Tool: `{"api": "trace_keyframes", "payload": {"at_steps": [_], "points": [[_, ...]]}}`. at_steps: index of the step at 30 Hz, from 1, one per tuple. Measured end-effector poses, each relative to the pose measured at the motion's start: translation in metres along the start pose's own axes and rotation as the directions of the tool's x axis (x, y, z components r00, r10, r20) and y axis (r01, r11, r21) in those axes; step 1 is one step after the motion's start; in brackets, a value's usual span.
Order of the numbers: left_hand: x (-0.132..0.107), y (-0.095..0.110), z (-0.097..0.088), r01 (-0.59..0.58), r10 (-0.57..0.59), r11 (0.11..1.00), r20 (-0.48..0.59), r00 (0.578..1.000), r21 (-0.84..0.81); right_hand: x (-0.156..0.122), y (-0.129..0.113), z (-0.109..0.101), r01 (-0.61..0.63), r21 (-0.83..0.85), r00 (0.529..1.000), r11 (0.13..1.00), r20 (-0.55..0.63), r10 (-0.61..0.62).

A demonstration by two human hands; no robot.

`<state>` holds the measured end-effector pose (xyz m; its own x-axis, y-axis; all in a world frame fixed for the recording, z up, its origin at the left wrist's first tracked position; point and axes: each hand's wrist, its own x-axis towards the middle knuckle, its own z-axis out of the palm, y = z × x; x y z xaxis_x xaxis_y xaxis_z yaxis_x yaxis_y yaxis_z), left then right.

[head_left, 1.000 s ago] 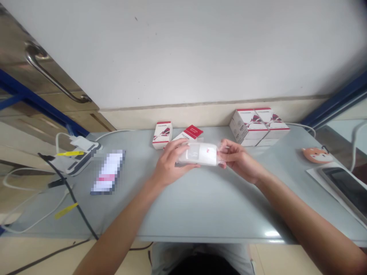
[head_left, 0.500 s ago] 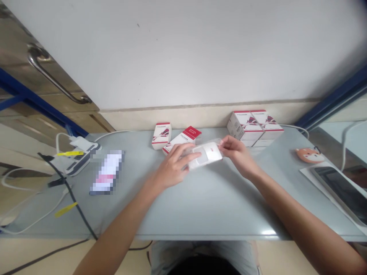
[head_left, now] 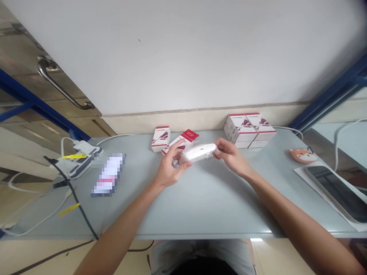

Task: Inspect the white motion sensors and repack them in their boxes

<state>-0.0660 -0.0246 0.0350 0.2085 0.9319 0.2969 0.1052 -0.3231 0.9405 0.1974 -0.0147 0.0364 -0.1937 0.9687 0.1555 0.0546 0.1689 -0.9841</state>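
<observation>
Overall, one pale wall [head_left: 200, 57] filled the upper frame before you, and one glossy grey-blue tabletop [head_left: 206, 206] spanned the middle. One metal handle [head_left: 63, 84] showed at upper left. One dark-screened device [head_left: 338, 191] lay at lower right, one power strip [head_left: 86, 160] at left, with one blurred phone [head_left: 108, 175] beside it. Four red-and-white boxes [head_left: 242, 124] showed printed faces: two side by side right of center, two left of center. Your left hand [head_left: 172, 164] gripped one white item [head_left: 197, 152] at mid-frame, above the tabletop; your right hand [head_left: 231, 154] pinched its right end. One orange animal-faced object [head_left: 303, 155] lay at right, two yellow tags [head_left: 73, 156] at left.
</observation>
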Motion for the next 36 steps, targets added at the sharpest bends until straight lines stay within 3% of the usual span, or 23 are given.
{"api": "trace_keyframes", "payload": {"at_steps": [4,8,12,18,20,22,24,27,31,34,36], "points": [[0.003,0.011,-0.001,0.118,-0.107,0.985,0.091,0.990,-0.126,0.000,-0.005,0.000,-0.026,0.032,0.999,0.999,0.045,0.024],[0.006,0.024,-0.003,0.280,-0.216,0.936,0.280,0.935,-0.214,0.002,-0.005,-0.001,-0.060,0.081,0.997,0.995,0.057,0.055],[0.008,0.026,-0.004,0.385,-0.273,0.884,0.376,0.885,-0.264,0.002,-0.003,-0.003,-0.071,0.125,0.995,0.990,0.074,0.062],[0.004,0.024,-0.003,0.581,-0.294,0.640,0.538,0.790,-0.503,0.001,-0.007,-0.002,-0.079,0.235,0.996,0.969,0.055,0.068],[0.002,0.026,-0.002,0.588,-0.248,0.589,0.569,0.784,-0.554,0.002,-0.007,0.001,-0.112,0.292,0.994,0.950,0.038,0.106],[0.000,0.027,-0.001,0.548,-0.207,0.626,0.559,0.803,-0.555,0.003,-0.006,0.004,-0.169,0.341,0.985,0.925,0.032,0.168],[-0.001,0.027,0.003,0.488,-0.222,0.727,0.507,0.833,-0.483,0.004,-0.003,0.006,-0.224,0.379,0.973,0.898,0.031,0.229],[-0.002,0.025,0.009,0.389,-0.288,0.863,0.319,0.903,-0.321,0.005,0.002,0.008,-0.244,0.411,0.965,0.878,0.010,0.263],[-0.003,0.022,0.013,0.280,-0.272,0.945,0.070,0.960,-0.170,0.002,0.005,0.011,-0.184,0.370,0.982,0.910,0.032,0.186],[-0.001,0.022,0.008,0.313,-0.316,0.939,0.003,0.949,-0.142,-0.006,0.002,0.016,-0.070,0.251,0.997,0.965,0.049,0.060],[0.002,0.024,0.003,0.467,-0.459,0.859,0.089,0.884,-0.208,-0.012,0.000,0.019,0.049,0.107,0.999,0.993,0.016,-0.051]]}}
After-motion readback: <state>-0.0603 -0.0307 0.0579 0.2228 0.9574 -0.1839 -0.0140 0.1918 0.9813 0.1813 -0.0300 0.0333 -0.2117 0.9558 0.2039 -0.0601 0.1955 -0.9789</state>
